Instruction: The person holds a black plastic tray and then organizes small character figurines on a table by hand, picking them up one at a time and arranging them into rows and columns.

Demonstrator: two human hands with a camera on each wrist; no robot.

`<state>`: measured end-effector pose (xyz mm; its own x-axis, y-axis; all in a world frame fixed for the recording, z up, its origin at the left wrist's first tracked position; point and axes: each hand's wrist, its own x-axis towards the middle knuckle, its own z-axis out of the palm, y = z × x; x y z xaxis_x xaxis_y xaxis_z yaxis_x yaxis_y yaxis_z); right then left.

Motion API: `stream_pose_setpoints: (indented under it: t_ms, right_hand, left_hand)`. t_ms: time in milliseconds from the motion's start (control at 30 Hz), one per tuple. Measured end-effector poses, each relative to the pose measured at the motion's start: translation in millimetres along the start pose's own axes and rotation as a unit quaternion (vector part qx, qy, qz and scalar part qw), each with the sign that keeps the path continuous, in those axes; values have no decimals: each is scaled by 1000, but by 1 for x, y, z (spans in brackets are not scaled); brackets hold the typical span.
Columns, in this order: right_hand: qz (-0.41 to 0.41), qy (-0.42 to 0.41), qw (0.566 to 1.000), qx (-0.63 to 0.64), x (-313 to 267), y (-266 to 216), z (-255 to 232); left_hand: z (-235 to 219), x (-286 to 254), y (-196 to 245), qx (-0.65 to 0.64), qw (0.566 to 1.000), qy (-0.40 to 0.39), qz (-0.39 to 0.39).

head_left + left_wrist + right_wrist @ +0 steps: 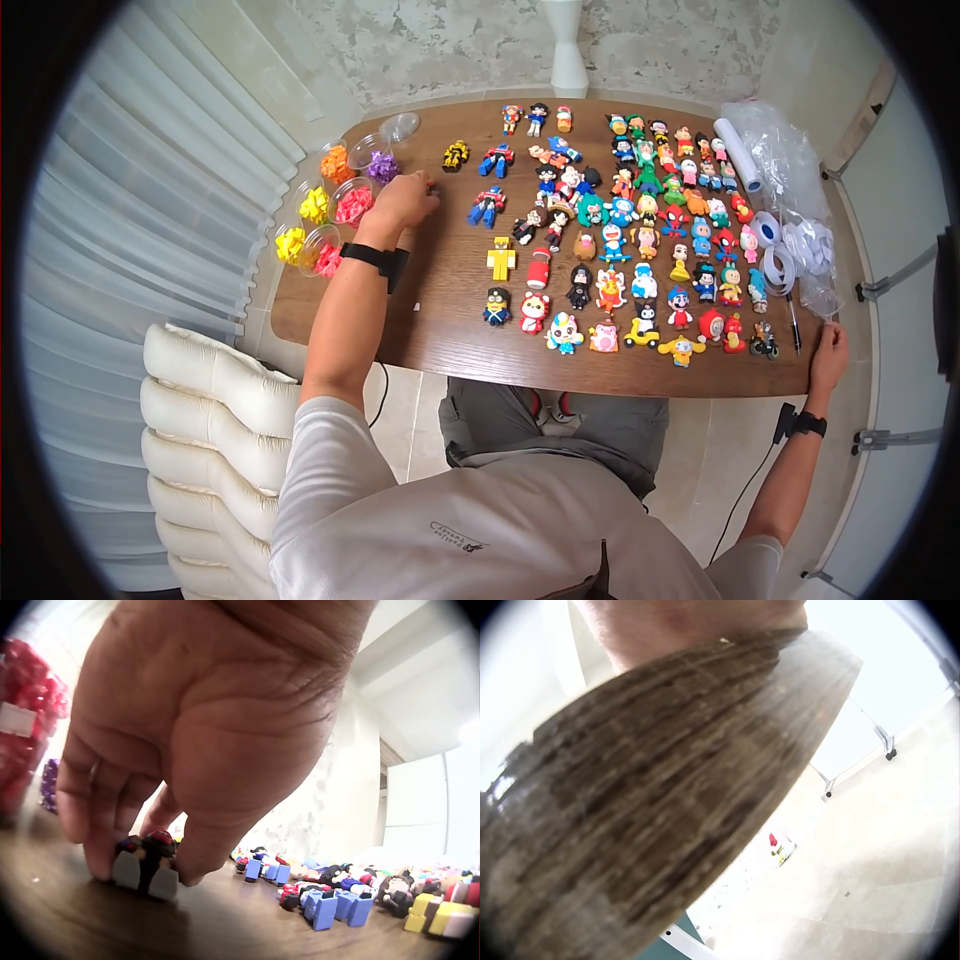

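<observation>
At the table's left part, the left hand (405, 203) reaches down beside the cups of ribbon bows. In the left wrist view, that hand (202, 727) pinches a small dark figure (154, 862) with grey feet between thumb and fingers, on the table surface. The head view shows little of this figure. The right hand (830, 358) rests at the table's right front corner, near a black pen (794, 325). In the right wrist view only part of the right hand (697, 626) shows, at the table edge, its fingers hidden.
Rows of toy figures (612, 243) cover the middle and right of the wooden table (420, 330). Clear cups hold pink bows (353, 205), orange bows (336, 164) and others at the left. White rolls (738, 155) and plastic bags (785, 160) lie at the right edge.
</observation>
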<state>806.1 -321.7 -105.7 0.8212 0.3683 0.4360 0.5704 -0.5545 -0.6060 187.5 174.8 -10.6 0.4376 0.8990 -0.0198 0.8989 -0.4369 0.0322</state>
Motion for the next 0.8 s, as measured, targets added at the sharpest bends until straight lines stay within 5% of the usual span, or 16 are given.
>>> stream_pose_setpoints:
  t_ms: [67, 167, 267, 400, 633, 800]
  right_hand:
    - [0, -3, 1000, -5, 0, 0, 0]
    - [5, -7, 1000, -13, 0, -3, -2]
    - [8, -7, 1000, -10, 1, -1, -1]
    - [6, -1, 1000, -8, 0, 2, 1]
    - [8, -8, 1000, -5, 1, 3, 0]
    - [8, -8, 1000, -5, 2, 4, 0]
  left_hand:
    - [-9, -11, 10, 10, 999, 1, -31]
    - [-16, -23, 33, 10, 993, 111, 35]
    - [-18, -32, 64, -113, 987, 33, 111]
    - [-14, -38, 101, -97, 981, -42, 164]
    - [-8, -39, 126, -48, 982, -92, 157]
    - [-1, -42, 129, -56, 984, -48, 160]
